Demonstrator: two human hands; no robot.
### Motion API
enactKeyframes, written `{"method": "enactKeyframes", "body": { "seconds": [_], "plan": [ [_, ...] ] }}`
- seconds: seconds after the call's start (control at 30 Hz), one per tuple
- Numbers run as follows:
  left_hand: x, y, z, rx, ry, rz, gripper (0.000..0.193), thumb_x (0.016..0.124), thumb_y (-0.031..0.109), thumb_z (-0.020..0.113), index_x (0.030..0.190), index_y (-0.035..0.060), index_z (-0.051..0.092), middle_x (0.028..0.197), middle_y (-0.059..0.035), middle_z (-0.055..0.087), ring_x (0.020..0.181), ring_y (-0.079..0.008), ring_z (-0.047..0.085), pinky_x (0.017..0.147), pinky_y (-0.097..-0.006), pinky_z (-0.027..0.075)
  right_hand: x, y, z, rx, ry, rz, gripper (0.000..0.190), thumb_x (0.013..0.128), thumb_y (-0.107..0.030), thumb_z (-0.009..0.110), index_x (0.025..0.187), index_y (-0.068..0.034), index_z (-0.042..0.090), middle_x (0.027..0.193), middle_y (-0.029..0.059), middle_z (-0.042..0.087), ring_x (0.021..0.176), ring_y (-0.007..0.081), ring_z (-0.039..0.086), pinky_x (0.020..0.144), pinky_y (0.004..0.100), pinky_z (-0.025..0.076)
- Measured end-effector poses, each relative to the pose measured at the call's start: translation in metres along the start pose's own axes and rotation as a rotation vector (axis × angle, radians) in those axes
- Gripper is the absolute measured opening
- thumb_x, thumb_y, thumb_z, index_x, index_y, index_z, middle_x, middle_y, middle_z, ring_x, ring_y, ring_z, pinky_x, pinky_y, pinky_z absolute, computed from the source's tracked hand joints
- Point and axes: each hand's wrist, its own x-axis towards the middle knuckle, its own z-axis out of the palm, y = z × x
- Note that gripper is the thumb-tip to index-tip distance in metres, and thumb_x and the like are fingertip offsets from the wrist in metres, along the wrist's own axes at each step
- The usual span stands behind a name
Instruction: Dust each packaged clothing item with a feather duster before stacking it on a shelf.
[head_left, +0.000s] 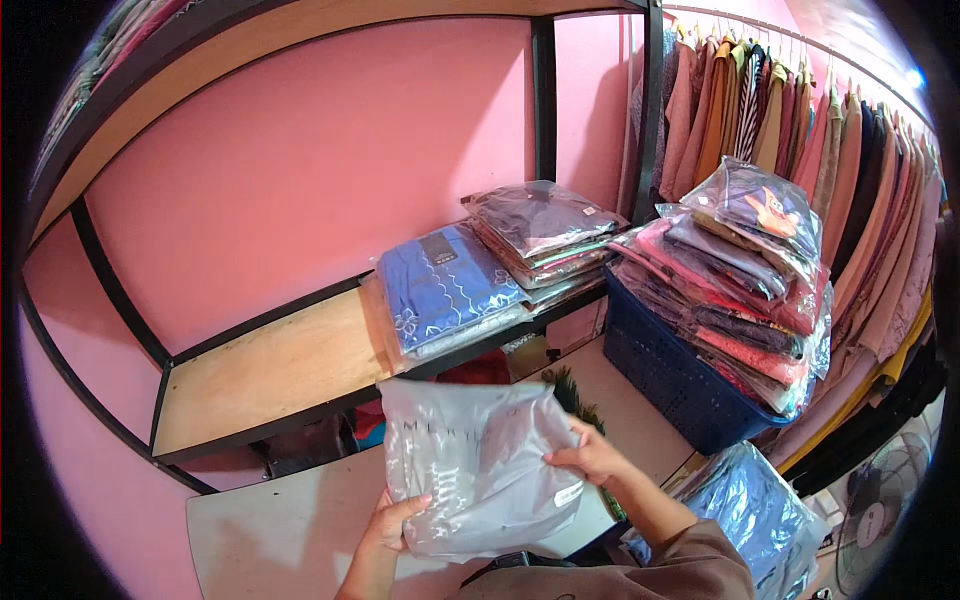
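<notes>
A pale grey, cloudy plastic garment bag (487, 465) with folded cloth inside is held up in front of me. My left hand (397, 519) grips its lower left edge, thumb on the front. At its right edge my right hand (589, 454) pinches the plastic, thumb in front. The bag bears printed letters and a small white sticker. Beyond it, on the wooden shelf (277, 375), lies a bagged blue garment with white embroidery (450, 285) on top of other packs. Beside that stands a stack of bagged dark and coloured clothes (544, 217).
A blue plastic basket (660, 375) heaped with bagged clothes stands on the right of the white table (262, 525). Hanging garments (847, 172) line the right side. Large bagged bundles (750, 510) and a fan (874, 517) are at the lower right. Black shelf posts frame the pink wall.
</notes>
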Motion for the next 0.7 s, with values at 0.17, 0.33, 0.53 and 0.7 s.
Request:
{"method": "enactKeyframes", "body": {
  "seconds": [0.17,0.33,0.53,0.7],
  "plan": [
    [0.046,0.069,0.072,0.165,-0.17,0.23,0.061,0.066,0.005,0.065,0.12,0.0035,0.037,0.105,-0.0072,0.053,0.096,-0.0179,0.051,0.084,-0.0315,0.04,0.019,-0.097,-0.006,-0.178,0.078,-0.371,0.057,0.065,0.001,0.066,0.117,-0.004,0.044,0.101,0.0008,0.054,0.091,0.0107,0.049,0.081,0.0262,0.039],
    [0.133,0.122,0.123,0.177,-0.31,0.3,0.063,0.068,0.007,0.064,0.122,0.0032,0.034,0.109,-0.0084,0.05,0.098,-0.02,0.051,0.085,-0.0342,0.041,0.095,-0.188,-0.039,-0.273,0.117,-0.477,0.055,0.06,0.005,0.064,0.111,-0.005,0.05,0.091,0.0017,0.057,0.082,0.0128,0.053,0.076,0.0268,0.041],
    [0.239,0.182,0.19,0.239,-0.363,0.506,0.057,0.068,0.006,0.064,0.119,0.0058,0.037,0.105,-0.0086,0.051,0.096,-0.019,0.052,0.083,-0.0354,0.042,0.202,-0.298,-0.079,-0.294,0.11,-0.744,0.048,0.06,0.01,0.059,0.106,-0.003,0.053,0.084,0.006,0.059,0.072,0.0144,0.056,0.064,0.0269,0.047],
    [0.359,0.185,0.219,0.258,-0.35,0.68,0.056,0.068,0.007,0.067,0.116,0.0066,0.038,0.105,-0.0083,0.051,0.095,-0.0183,0.051,0.083,-0.0335,0.042,0.273,-0.361,-0.126,-0.384,0.232,-0.908,0.051,0.062,0.006,0.059,0.111,-0.003,0.051,0.089,0.0077,0.06,0.076,0.0162,0.057,0.068,0.0261,0.046]
  ]
}}
